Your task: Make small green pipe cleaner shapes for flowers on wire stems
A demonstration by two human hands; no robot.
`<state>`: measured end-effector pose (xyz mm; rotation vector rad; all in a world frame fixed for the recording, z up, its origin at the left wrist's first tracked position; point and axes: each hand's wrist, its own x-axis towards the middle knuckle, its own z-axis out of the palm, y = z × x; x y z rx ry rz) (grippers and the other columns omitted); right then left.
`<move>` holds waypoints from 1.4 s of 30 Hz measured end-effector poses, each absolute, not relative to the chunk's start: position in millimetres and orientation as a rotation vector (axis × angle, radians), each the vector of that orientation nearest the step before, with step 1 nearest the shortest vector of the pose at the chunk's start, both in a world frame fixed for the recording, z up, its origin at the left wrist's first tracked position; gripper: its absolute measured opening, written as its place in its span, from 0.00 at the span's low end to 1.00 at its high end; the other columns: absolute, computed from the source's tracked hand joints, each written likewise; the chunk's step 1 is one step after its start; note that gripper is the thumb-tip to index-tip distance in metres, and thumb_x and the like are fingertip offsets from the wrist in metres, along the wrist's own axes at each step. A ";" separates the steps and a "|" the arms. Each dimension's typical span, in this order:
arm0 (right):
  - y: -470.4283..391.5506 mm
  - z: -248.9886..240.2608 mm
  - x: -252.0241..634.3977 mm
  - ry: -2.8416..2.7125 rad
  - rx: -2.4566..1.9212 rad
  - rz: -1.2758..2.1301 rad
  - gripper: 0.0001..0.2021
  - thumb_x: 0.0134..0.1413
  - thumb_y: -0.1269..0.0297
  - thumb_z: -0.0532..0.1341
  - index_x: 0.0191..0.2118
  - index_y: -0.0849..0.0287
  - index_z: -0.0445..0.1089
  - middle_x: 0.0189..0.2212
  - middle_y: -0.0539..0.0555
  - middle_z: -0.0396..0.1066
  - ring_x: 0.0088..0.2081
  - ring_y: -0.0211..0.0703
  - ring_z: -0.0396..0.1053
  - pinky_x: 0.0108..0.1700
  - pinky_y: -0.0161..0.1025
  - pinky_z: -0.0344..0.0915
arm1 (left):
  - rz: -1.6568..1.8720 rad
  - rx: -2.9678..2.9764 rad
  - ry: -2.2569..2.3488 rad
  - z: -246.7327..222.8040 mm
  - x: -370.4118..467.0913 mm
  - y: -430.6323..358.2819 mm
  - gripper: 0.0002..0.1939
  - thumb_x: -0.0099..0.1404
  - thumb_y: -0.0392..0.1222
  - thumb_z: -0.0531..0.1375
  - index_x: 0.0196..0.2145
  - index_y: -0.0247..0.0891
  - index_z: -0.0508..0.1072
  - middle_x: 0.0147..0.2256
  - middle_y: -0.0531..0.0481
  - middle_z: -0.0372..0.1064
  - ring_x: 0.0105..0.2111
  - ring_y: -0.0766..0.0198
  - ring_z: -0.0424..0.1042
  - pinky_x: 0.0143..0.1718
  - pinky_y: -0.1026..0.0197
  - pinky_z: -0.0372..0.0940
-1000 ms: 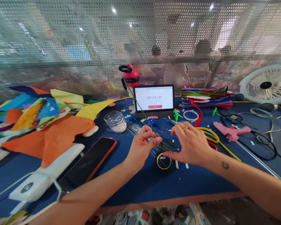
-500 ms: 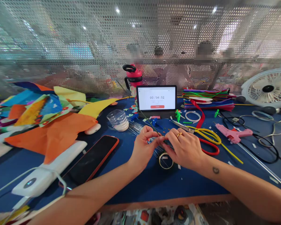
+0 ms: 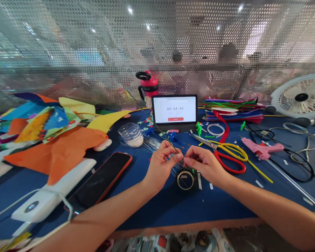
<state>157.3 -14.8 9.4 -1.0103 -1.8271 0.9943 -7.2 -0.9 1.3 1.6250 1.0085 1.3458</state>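
Observation:
My left hand (image 3: 161, 167) pinches a thin dark green stem (image 3: 163, 134) between thumb and fingers. The stem slants up and away to the left, toward the tablet. My right hand (image 3: 206, 163) is closed in a pinch right beside the left fingertips, at the stem's near end. What sits between the right fingertips is too small to make out. Just below both hands a dark roll with a pale ring core (image 3: 185, 189) rests on the blue table. A bundle of thin, shiny wires (image 3: 154, 143) lies behind my left hand.
Scissors (image 3: 229, 169) with red and yellow handles and a pink glue gun (image 3: 262, 148) lie to the right. Leftward are a phone (image 3: 102, 178), a white power strip (image 3: 55, 189) and orange felt (image 3: 55, 150). A tablet (image 3: 174, 109) and clear cup (image 3: 131, 134) stand behind.
My right hand has turned and drawn slightly right, so its fingertips now show. More of the roll and some white scraps beside it have come into sight. The left hand keeps its pinch.

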 end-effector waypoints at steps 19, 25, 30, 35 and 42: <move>-12.5 -6.5 157.0 -1.191 -0.609 1.913 0.14 0.45 0.61 0.67 0.26 0.62 0.61 0.22 0.46 0.63 0.20 0.26 0.50 0.21 0.28 0.42 | 1.190 1.402 0.704 8.1 -4.9 -6.2 0.05 0.54 0.41 0.64 0.23 0.38 0.76 0.32 0.50 0.55 0.36 0.64 0.58 0.35 0.64 0.60; -14.4 -3.5 159.4 -1.427 -0.768 1.417 0.15 0.46 0.59 0.66 0.24 0.60 0.60 0.20 0.45 0.57 0.23 0.31 0.52 0.24 0.31 0.49 | 1.156 1.473 0.893 8.5 -3.6 -4.9 0.07 0.54 0.42 0.65 0.24 0.37 0.73 0.29 0.52 0.58 0.32 0.66 0.59 0.36 0.63 0.57; -15.6 -4.2 160.8 -1.541 -0.893 1.176 0.14 0.47 0.60 0.65 0.23 0.61 0.61 0.20 0.46 0.58 0.23 0.31 0.53 0.25 0.32 0.49 | 1.197 1.529 0.915 6.3 -3.7 -4.1 0.05 0.55 0.39 0.64 0.24 0.37 0.73 0.30 0.52 0.59 0.33 0.66 0.59 0.37 0.63 0.57; -16.5 -5.7 158.2 -1.270 -0.790 1.560 0.15 0.45 0.58 0.66 0.23 0.62 0.61 0.20 0.45 0.58 0.22 0.29 0.50 0.23 0.30 0.44 | 1.236 1.496 0.858 6.8 -3.0 -5.6 0.04 0.57 0.38 0.62 0.25 0.37 0.74 0.30 0.51 0.58 0.36 0.65 0.59 0.40 0.63 0.57; -18.6 -4.2 158.1 -1.017 -0.605 2.041 0.15 0.47 0.64 0.66 0.24 0.62 0.59 0.21 0.45 0.58 0.19 0.25 0.42 0.22 0.30 0.37 | 1.149 1.384 0.691 10.0 -2.8 -9.2 0.05 0.57 0.39 0.62 0.26 0.37 0.75 0.33 0.50 0.55 0.35 0.65 0.59 0.36 0.64 0.60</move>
